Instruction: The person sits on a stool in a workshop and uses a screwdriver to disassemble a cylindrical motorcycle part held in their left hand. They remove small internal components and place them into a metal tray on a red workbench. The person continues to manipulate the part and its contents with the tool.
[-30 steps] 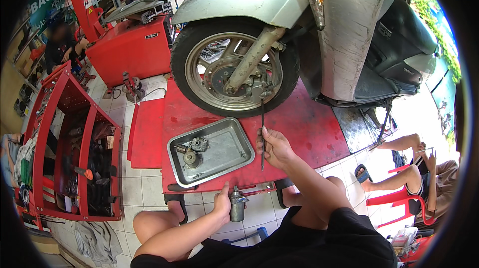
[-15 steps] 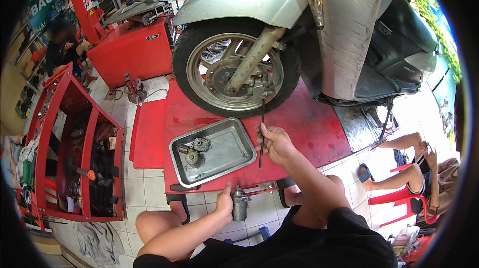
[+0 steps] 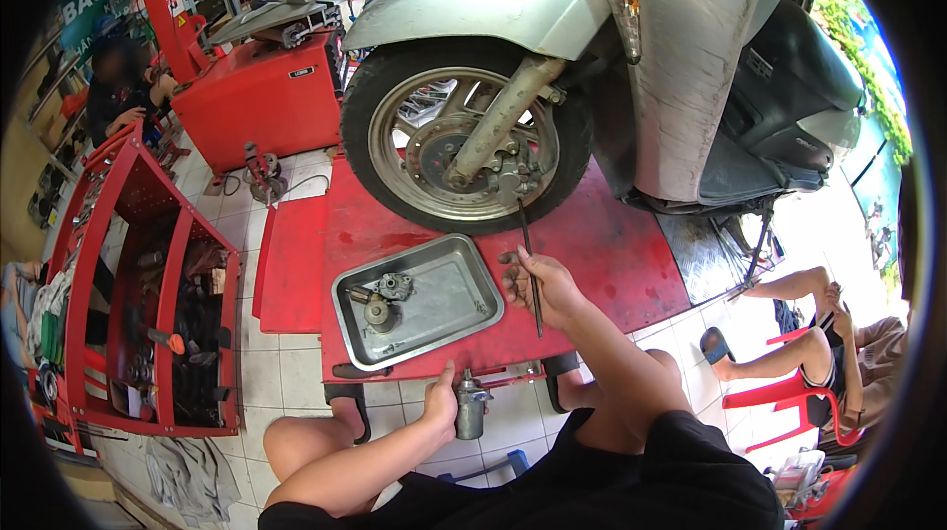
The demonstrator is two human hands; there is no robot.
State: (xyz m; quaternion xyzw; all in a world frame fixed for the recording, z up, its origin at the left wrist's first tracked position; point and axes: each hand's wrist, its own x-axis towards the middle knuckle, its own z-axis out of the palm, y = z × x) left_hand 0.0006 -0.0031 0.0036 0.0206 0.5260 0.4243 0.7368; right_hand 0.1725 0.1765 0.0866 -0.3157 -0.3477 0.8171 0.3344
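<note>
My left hand (image 3: 440,400) is wrapped round a grey metal cylinder with a narrow stub on top (image 3: 471,416), held upright just off the platform's front edge. A thin dark metal rod (image 3: 534,291) is in my right hand (image 3: 546,285), pinched at the thumb, with some fingers loosely spread. Its upper end reaches the brake caliper (image 3: 513,180) on the scooter's front wheel (image 3: 380,150); whether it touches is too small to tell. To the left of my right hand, a shallow metal tray (image 3: 449,331) contains a round-bodied metal part (image 3: 379,313) and a smaller casting (image 3: 397,286).
The scooter stands on a red lift platform (image 3: 621,264). A dark handle (image 3: 361,371) lies at its front edge. On the left stands a red tool trolley (image 3: 168,303). One person sits on a red chair (image 3: 789,397) at right; another person (image 3: 118,96) is at far left.
The rod has tilted, its lower end swinging to the right, and the fingers of my right hand have loosened. My left hand keeps the cylinder in nearly the same place.
</note>
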